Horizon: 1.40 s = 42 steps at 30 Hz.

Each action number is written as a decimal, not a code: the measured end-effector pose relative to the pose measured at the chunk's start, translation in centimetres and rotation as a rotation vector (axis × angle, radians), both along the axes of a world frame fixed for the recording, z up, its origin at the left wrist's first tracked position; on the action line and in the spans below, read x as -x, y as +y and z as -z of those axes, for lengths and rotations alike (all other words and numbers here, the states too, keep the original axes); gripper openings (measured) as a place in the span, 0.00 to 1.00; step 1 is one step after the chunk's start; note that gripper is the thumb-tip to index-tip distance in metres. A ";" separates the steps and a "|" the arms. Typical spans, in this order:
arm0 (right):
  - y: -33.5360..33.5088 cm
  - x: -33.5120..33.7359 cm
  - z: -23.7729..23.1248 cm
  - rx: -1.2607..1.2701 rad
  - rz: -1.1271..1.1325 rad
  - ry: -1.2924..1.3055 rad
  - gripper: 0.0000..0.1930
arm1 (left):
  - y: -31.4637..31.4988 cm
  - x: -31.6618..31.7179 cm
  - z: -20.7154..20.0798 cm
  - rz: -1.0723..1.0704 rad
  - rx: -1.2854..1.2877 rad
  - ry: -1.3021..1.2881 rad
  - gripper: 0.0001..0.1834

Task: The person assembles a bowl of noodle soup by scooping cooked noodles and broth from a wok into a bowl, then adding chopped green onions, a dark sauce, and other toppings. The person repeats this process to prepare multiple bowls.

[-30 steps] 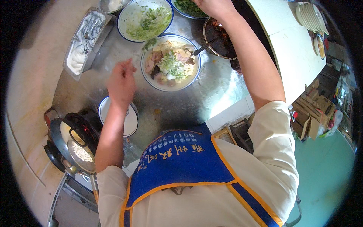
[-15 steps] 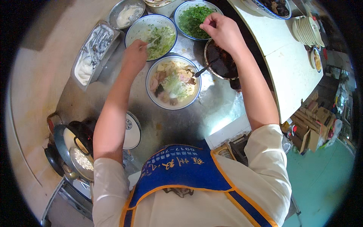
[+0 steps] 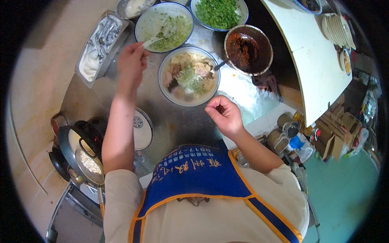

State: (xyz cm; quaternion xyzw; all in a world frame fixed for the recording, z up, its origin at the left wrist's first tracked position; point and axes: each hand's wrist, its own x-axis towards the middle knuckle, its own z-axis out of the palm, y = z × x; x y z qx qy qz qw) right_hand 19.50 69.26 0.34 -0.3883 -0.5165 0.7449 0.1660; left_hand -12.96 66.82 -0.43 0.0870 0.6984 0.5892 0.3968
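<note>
Head view, left to right: dark pans [image 3: 65, 142] clustered at far left, pale bits [image 3: 89, 163] inside one. Tray [image 3: 104, 60] with white paste, tilted, next to metal bowl [image 3: 125, 14]. Left hand [image 3: 133, 67] has its fingers closed on the handle of white spoon [image 3: 156, 37]; spoon head is over the chopped greens in onion bowl [image 3: 141, 25], contact unclear. White bowl [image 3: 142, 139] partly behind left forearm. Soup bowl [image 3: 189, 102] sits mid-table, upright, between the hands, full of mixed pieces topped with chopped greens. Right hand [image 3: 223, 113] is just beside its near right rim, thumb and forefinger tips pressed together in a ring; can't tell if anything is pinched. Herb bowl [image 3: 243, 15] beyond. Sauce pot [image 3: 264, 56] beside soup bowl, dark handle [image 3: 222, 65] bridging both rims. Plate stack [image 3: 337, 31] on pale counter [image 3: 306, 77], far right.
</note>
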 end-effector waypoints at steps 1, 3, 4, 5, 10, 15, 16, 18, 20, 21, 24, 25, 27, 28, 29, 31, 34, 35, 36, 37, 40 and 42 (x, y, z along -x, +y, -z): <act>-0.5 -1.1 1.3 -0.009 0.019 0.030 0.04 | -1.5 -0.9 -0.7 0.025 -0.008 0.050 0.11; -1.0 -2.3 3.7 -0.041 0.122 -0.038 0.07 | -4.5 -3.2 -2.1 0.157 0.086 0.227 0.10; -1.2 -2.6 4.7 -0.052 0.171 -0.075 0.09 | -5.7 -4.2 -2.6 0.226 0.109 0.324 0.10; -0.9 -2.3 5.8 0.011 0.189 -0.127 0.17 | -6.6 -5.3 -2.6 0.302 0.110 0.552 0.11; 0.9 -0.4 8.4 0.163 0.148 -0.070 0.31 | -7.1 -7.1 -0.3 0.275 0.185 0.967 0.12; 2.4 1.2 9.8 0.493 0.093 0.238 0.35 | -2.7 -1.8 2.1 0.006 0.220 0.379 0.15; 2.3 1.4 9.9 0.535 0.112 0.269 0.34 | -2.1 -1.1 2.3 0.027 0.202 0.338 0.16; 1.9 1.7 9.9 0.553 0.133 0.292 0.34 | -1.8 -0.4 2.5 0.052 0.208 0.332 0.18; 1.0 1.9 9.6 0.518 0.149 0.254 0.33 | -2.3 -0.2 2.5 0.059 0.271 0.390 0.19; 0.4 1.8 9.4 0.510 0.157 0.246 0.33 | -3.1 -0.4 2.3 0.034 0.282 0.453 0.19; -2.4 1.7 8.7 0.483 0.202 0.201 0.32 | -6.7 -1.1 1.3 -0.019 0.263 0.611 0.18; -3.7 1.7 8.5 0.479 0.219 0.199 0.31 | -9.1 -1.9 0.7 -0.014 0.224 0.643 0.17; -6.4 1.4 8.2 0.426 0.194 0.176 0.30 | -14.9 -4.6 -0.7 -0.010 0.222 0.731 0.16; -7.5 1.1 8.1 0.453 0.166 0.100 0.30 | -18.2 -6.8 -1.2 -0.019 0.279 0.771 0.15; -8.6 0.6 7.9 0.479 0.133 0.022 0.31 | -21.7 -9.0 -1.8 0.020 0.321 0.700 0.14; -11.3 -0.5 7.1 0.508 0.094 -0.127 0.29 | -29.1 -12.9 -2.6 0.113 0.378 0.589 0.14; -16.9 -2.8 4.1 0.230 0.121 -0.309 0.17 | -41.0 -18.1 -2.5 0.142 0.495 0.594 0.16; -18.4 -2.5 3.4 0.030 0.150 -0.228 0.14 | -45.3 -19.1 -2.0 0.105 0.523 0.544 0.14; -20.1 -2.7 2.2 -0.069 0.141 -0.188 0.14 | -49.7 -20.6 -1.5 0.099 0.530 0.458 0.13; -21.8 -2.6 1.2 -0.153 0.045 -0.096 0.14 | -54.0 -21.8 -0.5 -0.043 0.589 0.457 0.14; -27.7 0.2 -1.6 -0.301 -0.103 0.028 0.14 | -68.2 -22.6 2.3 -0.391 0.718 0.491 0.14; -31.2 1.7 -3.2 -0.377 -0.141 0.096 0.15 | -76.6 -21.0 3.8 -0.593 0.863 0.717 0.14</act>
